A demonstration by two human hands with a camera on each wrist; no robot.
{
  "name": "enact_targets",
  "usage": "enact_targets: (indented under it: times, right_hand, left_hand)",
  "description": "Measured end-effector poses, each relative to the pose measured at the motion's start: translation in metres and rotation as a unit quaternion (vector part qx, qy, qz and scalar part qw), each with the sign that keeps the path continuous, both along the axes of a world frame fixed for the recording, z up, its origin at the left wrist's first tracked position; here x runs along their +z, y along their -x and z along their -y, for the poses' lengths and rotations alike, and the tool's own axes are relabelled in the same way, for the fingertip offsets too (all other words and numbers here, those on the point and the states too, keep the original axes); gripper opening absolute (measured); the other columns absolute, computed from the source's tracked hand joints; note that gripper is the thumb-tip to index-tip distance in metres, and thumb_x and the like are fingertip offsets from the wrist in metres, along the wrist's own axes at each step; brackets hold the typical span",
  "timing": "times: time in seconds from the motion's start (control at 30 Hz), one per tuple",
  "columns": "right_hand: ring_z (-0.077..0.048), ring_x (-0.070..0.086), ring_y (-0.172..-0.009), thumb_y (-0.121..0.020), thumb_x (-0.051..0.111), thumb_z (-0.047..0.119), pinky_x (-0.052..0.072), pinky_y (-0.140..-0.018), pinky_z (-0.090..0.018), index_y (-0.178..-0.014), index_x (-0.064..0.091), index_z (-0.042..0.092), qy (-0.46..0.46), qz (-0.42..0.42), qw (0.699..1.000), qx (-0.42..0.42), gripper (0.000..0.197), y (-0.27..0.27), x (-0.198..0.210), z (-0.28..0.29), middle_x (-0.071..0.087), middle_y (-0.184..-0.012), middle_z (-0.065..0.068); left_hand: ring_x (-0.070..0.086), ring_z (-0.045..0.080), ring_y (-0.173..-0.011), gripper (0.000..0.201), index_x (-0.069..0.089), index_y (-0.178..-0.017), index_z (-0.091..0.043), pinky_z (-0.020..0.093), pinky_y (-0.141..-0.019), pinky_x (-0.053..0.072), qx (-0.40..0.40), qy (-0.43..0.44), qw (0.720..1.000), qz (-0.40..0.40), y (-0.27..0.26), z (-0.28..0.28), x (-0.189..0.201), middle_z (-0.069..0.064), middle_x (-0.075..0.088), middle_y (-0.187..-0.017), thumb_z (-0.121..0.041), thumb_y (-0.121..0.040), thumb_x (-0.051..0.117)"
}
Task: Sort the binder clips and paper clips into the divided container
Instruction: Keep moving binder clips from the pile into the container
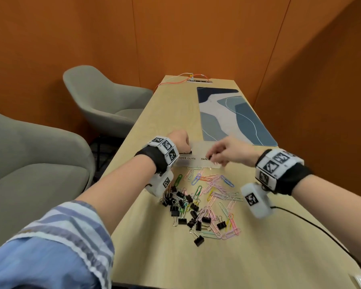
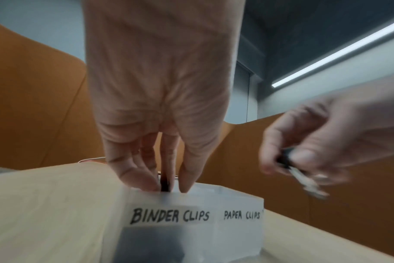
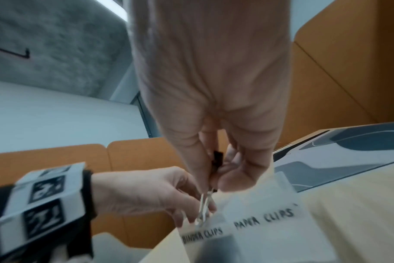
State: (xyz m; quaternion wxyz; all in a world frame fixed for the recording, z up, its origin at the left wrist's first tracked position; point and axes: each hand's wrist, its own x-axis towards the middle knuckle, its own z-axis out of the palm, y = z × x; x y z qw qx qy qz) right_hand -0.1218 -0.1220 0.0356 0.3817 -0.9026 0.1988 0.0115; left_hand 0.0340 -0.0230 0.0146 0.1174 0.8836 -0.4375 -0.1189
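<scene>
A: From the head view, where are the hands?

B: Both are at the translucent divided container (image 1: 198, 155) on the wooden table (image 1: 258, 257). The left hand (image 1: 178, 140) hangs over the side labelled for binder clips; the right hand (image 1: 229, 152) is over the paper-clip side with its fingers curled. The mixed pile of black binder clips (image 1: 181, 205) and coloured paper clips (image 1: 213, 184) lies just in front of the container. A blue patterned mat (image 1: 227, 113) sits beyond it, and two grey chairs (image 1: 104, 101) stand to the left.

A: And the left wrist view?

B: The left hand's fingertips (image 2: 144, 179) pinch a small dark piece, seemingly a binder clip (image 2: 165, 183), right at the rim of the BINDER CLIPS compartment (image 2: 169, 217). Dark shapes show through the wall below.

A: The right wrist view?

B: The right hand grips another binder clip (image 3: 216, 159) between thumb and fingers, its wire handles hanging towards the divider between the two labels.
</scene>
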Motion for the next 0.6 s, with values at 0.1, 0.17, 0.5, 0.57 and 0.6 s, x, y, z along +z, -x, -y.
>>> enact_targets:
  times: [0.1, 0.17, 0.5, 0.57, 0.6]
  right_hand:
    - [-0.012, 0.052, -0.058, -0.081, 0.063, -0.002, 0.048, -0.052, -0.019, -0.095, 0.069, -0.001, -0.001, 0.028, 0.997, -0.065, 0.016, -0.035, 0.003, 0.005, 0.060, -0.067, -0.004]
    - [-0.012, 0.053, -0.055, -0.081, 0.062, -0.002, 0.048, -0.053, -0.021, -0.090, 0.070, 0.004, 0.017, 0.032, 0.995, -0.091, 0.014, -0.057, 0.000, 0.002, 0.060, -0.065, -0.004]
    - [-0.024, 0.063, -0.091, -0.083, 0.056, 0.007, 0.051, -0.082, -0.030, -0.109, 0.067, 0.014, 0.163, 0.020, 0.986, -0.039, 0.029, -0.066, -0.008, -0.026, 0.066, -0.106, -0.009]
    - [-0.020, 0.061, -0.091, -0.084, 0.054, 0.006, 0.047, -0.073, -0.025, -0.102, 0.070, 0.011, 0.188, 0.014, 0.982, 0.027, 0.024, -0.047, -0.004, -0.042, 0.066, -0.099, -0.006]
    - [-0.016, 0.059, -0.084, -0.084, 0.056, 0.006, 0.046, -0.068, -0.023, -0.098, 0.070, 0.010, 0.179, -0.013, 0.981, 0.073, 0.021, -0.036, -0.004, -0.050, 0.065, -0.093, -0.003]
  left_hand:
    - [0.065, 0.026, -0.102, 0.029, 0.071, -0.108, -0.006, 0.031, -0.085, 0.053, -0.001, 0.028, 0.999, -0.021, -0.005, -0.003, 0.001, 0.012, 0.071, -0.111, -0.017, -0.084, 0.061]
    - [0.063, 0.025, -0.106, 0.028, 0.069, -0.109, -0.008, 0.030, -0.087, 0.050, 0.002, 0.056, 0.998, -0.016, -0.007, -0.012, 0.004, 0.010, 0.069, -0.114, -0.017, -0.086, 0.057]
    - [0.062, 0.014, -0.082, 0.015, 0.068, -0.097, -0.015, 0.027, -0.074, 0.051, -0.134, -0.075, 0.984, -0.088, 0.021, -0.077, 0.000, -0.001, 0.066, -0.093, -0.017, -0.082, 0.066]
    - [0.060, 0.015, -0.084, 0.019, 0.066, -0.101, -0.016, 0.027, -0.076, 0.048, -0.144, -0.101, 0.981, -0.078, 0.027, -0.080, -0.007, -0.001, 0.064, -0.095, -0.018, -0.081, 0.067]
    - [0.059, 0.016, -0.084, 0.022, 0.066, -0.103, -0.016, 0.027, -0.076, 0.047, -0.143, -0.107, 0.981, -0.076, 0.030, -0.081, -0.011, -0.001, 0.063, -0.096, -0.018, -0.081, 0.067]
